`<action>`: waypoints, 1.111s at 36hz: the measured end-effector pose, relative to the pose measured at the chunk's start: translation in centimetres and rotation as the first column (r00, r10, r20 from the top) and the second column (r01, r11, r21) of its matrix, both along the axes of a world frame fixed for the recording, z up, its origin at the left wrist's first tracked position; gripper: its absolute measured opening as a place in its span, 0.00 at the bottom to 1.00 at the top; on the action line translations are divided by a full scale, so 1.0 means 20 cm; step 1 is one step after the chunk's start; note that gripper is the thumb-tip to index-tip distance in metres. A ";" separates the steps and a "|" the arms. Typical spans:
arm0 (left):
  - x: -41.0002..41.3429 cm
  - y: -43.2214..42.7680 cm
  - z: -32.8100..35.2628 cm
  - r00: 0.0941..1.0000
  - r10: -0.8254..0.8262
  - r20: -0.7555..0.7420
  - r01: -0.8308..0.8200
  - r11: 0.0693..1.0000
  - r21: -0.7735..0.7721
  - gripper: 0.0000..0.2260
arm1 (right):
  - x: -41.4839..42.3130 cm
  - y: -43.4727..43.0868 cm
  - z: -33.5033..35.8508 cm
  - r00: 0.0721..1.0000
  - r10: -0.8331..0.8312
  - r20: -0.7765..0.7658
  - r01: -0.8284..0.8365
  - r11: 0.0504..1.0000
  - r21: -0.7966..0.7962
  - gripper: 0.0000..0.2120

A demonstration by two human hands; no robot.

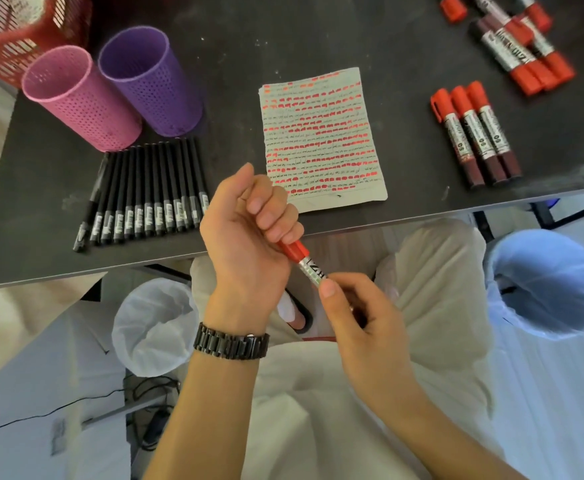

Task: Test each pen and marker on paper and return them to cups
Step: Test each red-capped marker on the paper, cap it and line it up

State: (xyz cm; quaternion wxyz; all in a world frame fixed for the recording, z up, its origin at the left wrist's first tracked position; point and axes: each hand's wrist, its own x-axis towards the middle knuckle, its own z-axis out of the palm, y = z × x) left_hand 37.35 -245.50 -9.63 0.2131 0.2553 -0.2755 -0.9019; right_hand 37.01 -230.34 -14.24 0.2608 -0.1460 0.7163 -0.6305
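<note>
Dark grey table point(231, 46) fills the upper view, with a sheet of paper point(321, 133) at its middle covered in rows of red dashes and thin black scribbles. At the near table edge, above the lap, both hands hold a red marker point(302, 259). The left hand point(245, 230), with a black link watch point(231, 342) on its wrist, is curled round the red cap. The right hand point(360, 317) pinches the silver barrel. The marker's long axis runs diagonally, cap up-left, barrel down-right. Black lettering on the barrel is partly covered and unreadable.

A pink mesh cup point(82, 102) and a purple mesh cup point(152, 81) stand touching at left, with a row of black pens point(148, 192) in front of them, barcode labels at their near ends. Three red markers point(476, 133) lie side by side right of the paper, caps pointing away. More red markers point(522, 46) are piled beyond, their print too blurred to read.
</note>
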 end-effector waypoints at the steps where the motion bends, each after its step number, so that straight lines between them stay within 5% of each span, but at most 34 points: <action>1: 0.00 0.00 0.00 1.000 0.000 0.002 0.000 1.000 -0.015 0.18 | 0.00 0.00 0.00 1.000 -0.001 -0.014 0.001 1.000 0.010 0.05; 12: 0.02 -0.03 -0.05 0.994 0.077 -0.074 -0.073 0.996 0.045 0.13 | -0.01 0.00 0.03 0.975 0.015 0.223 0.000 0.998 -0.068 0.10; 18: -0.01 -0.01 -0.01 0.995 -0.072 -0.072 0.071 0.997 -0.023 0.17 | 0.01 -0.02 0.06 0.843 0.070 0.534 0.030 0.984 -0.176 0.15; 23: -0.05 0.05 0.04 0.995 -0.066 -0.075 0.064 0.997 -0.031 0.19 | 0.00 -0.01 0.09 0.759 0.032 0.650 0.129 0.972 -0.198 0.15; 40: -0.12 0.09 0.23 0.953 -0.140 -0.268 0.106 0.985 -0.136 0.20 | -0.08 0.02 0.32 0.698 0.049 0.714 0.184 0.952 -0.245 0.20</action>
